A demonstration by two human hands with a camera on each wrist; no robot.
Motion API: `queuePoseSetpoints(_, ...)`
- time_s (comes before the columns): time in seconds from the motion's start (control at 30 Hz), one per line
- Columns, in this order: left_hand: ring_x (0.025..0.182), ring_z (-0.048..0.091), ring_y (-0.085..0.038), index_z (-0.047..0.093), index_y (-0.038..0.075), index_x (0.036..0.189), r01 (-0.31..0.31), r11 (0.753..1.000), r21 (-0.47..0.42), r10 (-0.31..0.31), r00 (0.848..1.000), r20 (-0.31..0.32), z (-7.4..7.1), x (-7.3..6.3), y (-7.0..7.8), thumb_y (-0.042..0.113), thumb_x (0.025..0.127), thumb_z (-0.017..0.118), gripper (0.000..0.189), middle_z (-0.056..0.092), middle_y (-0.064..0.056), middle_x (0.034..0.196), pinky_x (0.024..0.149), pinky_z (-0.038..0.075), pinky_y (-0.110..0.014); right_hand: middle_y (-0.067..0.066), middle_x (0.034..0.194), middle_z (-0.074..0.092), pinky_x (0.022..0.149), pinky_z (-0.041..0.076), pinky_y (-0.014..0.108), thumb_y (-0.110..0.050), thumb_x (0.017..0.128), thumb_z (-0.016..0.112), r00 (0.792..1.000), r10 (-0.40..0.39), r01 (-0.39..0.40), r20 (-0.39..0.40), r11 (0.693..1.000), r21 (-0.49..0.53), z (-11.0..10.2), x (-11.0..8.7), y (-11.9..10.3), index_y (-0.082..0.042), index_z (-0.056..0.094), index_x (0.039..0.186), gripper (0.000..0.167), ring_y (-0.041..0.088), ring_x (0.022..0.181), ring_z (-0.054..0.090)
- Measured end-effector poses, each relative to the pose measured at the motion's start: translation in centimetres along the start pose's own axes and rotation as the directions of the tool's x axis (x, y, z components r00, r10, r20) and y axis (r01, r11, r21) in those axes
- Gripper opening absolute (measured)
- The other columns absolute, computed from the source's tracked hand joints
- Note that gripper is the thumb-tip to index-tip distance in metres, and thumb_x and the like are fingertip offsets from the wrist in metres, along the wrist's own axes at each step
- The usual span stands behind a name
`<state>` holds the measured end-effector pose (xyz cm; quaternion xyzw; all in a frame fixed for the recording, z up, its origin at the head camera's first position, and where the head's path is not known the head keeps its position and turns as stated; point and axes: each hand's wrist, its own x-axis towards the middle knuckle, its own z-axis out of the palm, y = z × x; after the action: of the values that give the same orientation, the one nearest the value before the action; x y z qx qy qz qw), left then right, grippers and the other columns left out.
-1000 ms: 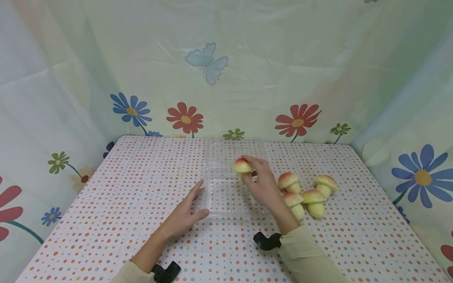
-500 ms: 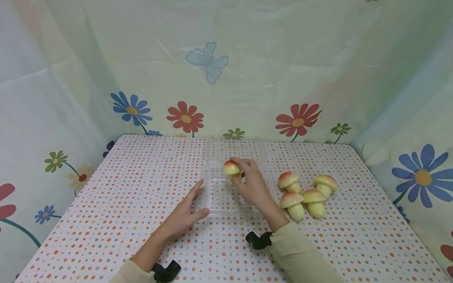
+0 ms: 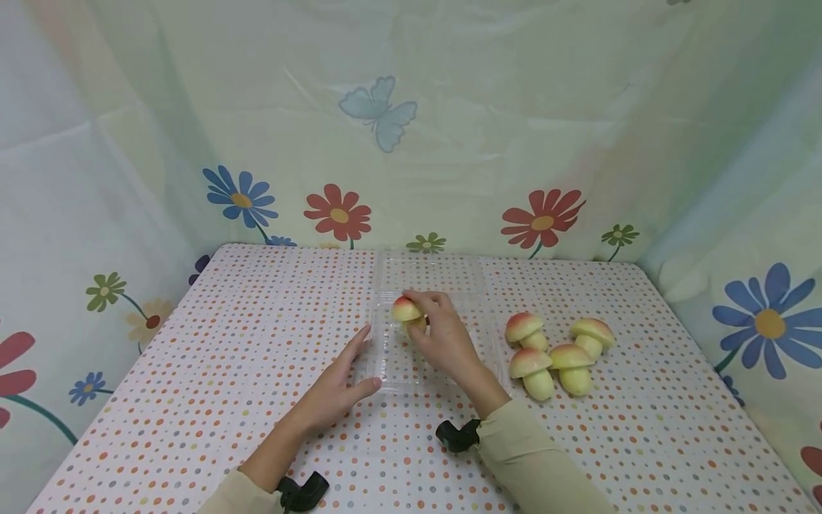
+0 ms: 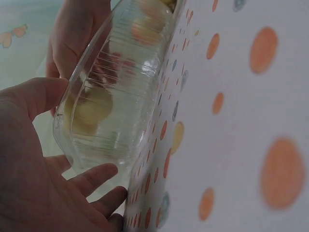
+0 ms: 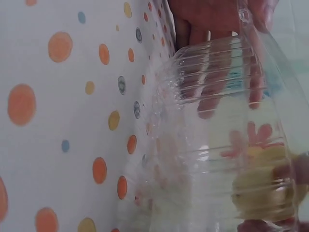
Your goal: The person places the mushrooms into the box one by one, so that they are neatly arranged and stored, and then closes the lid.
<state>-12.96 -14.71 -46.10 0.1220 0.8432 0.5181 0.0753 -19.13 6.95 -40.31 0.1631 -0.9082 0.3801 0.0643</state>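
A yellow mushroom (image 3: pixel 406 310) with a reddish cap top is pinched by my right hand (image 3: pixel 443 339), its stem between thumb and fingers. It hangs over the left part of a clear plastic box (image 3: pixel 394 368), whose lid (image 3: pixel 430 273) lies folded back behind it. My left hand (image 3: pixel 334 389) rests at the box's left side, thumb and fingers spread and touching the wall. Through that wall the left wrist view shows the mushroom (image 4: pixel 89 113). In the right wrist view, left fingers (image 5: pixel 215 89) appear behind the ribbed plastic, and the mushroom (image 5: pixel 260 188) is partly hidden.
Several similar mushrooms (image 3: pixel 574 368) lie in a loose group on the table right of the box. The tablecloth (image 3: pixel 244 400) is white with coloured dots. A flowered curtain (image 3: pixel 449 143) hangs behind the table and along both sides.
My right hand has moved left and slightly down, bringing the mushroom across the box towards its left side. The left hand stays in place at the box wall.
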Motion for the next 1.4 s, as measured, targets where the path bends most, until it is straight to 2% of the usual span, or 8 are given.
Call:
queuePoseSetpoints(0.3, 0.157, 0.025, -0.037, 0.012, 0.033, 0.168, -0.003, 1.0, -0.004, 0.003, 1.0, -0.004, 0.0, 0.1, 0.1, 0.029, 0.1, 0.067, 0.087, 0.03, -0.014, 0.169, 0.123, 0.022, -0.065, 0.016, 0.142, 0.053, 0.086, 0.057, 0.049, -0.005, 0.091, 0.069, 1.0, -0.012, 0.012, 0.012, 0.998, -0.059, 1.0, 0.3, 0.0, -0.019, 0.059, 0.146, 0.058, 0.033, 0.109, 0.067)
queuePoseSetpoints(0.53, 0.157, 0.025, -0.037, 0.013, 0.031, 0.168, 0.004, 1.0, -0.006, -0.004, 1.0, -0.005, 0.1, 0.0, 0.0, 0.028, 0.1, 0.067, 0.087, 0.03, -0.014, 0.169, 0.123, 0.022, -0.065, 0.018, 0.143, 0.054, 0.082, 0.058, 0.044, -0.005, 0.091, 0.071, 0.999, -0.013, 0.017, 0.043, 0.995, -0.101, 1.6, 0.7, -0.2, -0.021, 0.06, 0.146, 0.058, 0.032, 0.103, 0.068)
queuePoseSetpoints(0.73, 0.157, 0.025, -0.037, 0.012, 0.03, 0.168, 0.002, 1.0, -0.01, -0.002, 1.0, -0.002, 0.1, 0.0, -0.1, 0.028, 0.1, 0.067, 0.087, 0.031, -0.014, 0.169, 0.123, 0.022, -0.065, 0.018, 0.144, 0.053, 0.067, 0.053, 0.033, -0.004, 0.091, 0.069, 0.997, -0.03, 0.04, 0.072, 0.988, -0.149, 2.1, 0.8, -0.4, -0.023, 0.059, 0.147, 0.06, 0.028, 0.094, 0.067)
queuePoseSetpoints(0.93, 0.157, 0.026, -0.037, 0.012, 0.032, 0.168, -0.006, 1.0, -0.014, 0.006, 1.0, -0.002, 0.1, 0.0, -0.1, 0.028, 0.099, 0.067, 0.088, 0.031, -0.015, 0.168, 0.123, 0.024, -0.064, 0.017, 0.143, 0.053, 0.058, 0.046, 0.028, -0.004, 0.091, 0.068, 0.996, -0.056, 0.073, 0.073, 0.967, -0.244, 2.7, 0.7, -0.4, -0.025, 0.062, 0.145, 0.058, 0.029, 0.101, 0.065)
queuePoseSetpoints(1.13, 0.157, 0.025, -0.036, 0.012, 0.031, 0.168, -0.007, 1.0, -0.017, 0.007, 1.0, 0.0, 0.0, 0.0, -0.1, 0.028, 0.099, 0.067, 0.088, 0.03, -0.015, 0.168, 0.123, 0.024, -0.064, 0.016, 0.138, 0.055, 0.059, 0.049, 0.033, -0.005, 0.09, 0.071, 0.995, -0.082, 0.094, 0.058, 0.961, -0.259, 3.1, 0.6, -0.3, -0.025, 0.064, 0.142, 0.056, 0.031, 0.104, 0.064)
queuePoseSetpoints(1.4, 0.158, 0.025, -0.036, 0.012, 0.031, 0.168, -0.006, 1.0, -0.016, 0.006, 1.0, -0.003, 0.0, 0.1, -0.2, 0.027, 0.099, 0.067, 0.088, 0.03, -0.015, 0.168, 0.123, 0.024, -0.065, 0.016, 0.138, 0.055, 0.059, 0.052, 0.036, -0.007, 0.092, 0.071, 0.996, -0.061, 0.079, 0.067, 0.948, -0.307, 3.5, 0.6, -0.4, -0.027, 0.061, 0.145, 0.058, 0.03, 0.099, 0.064)
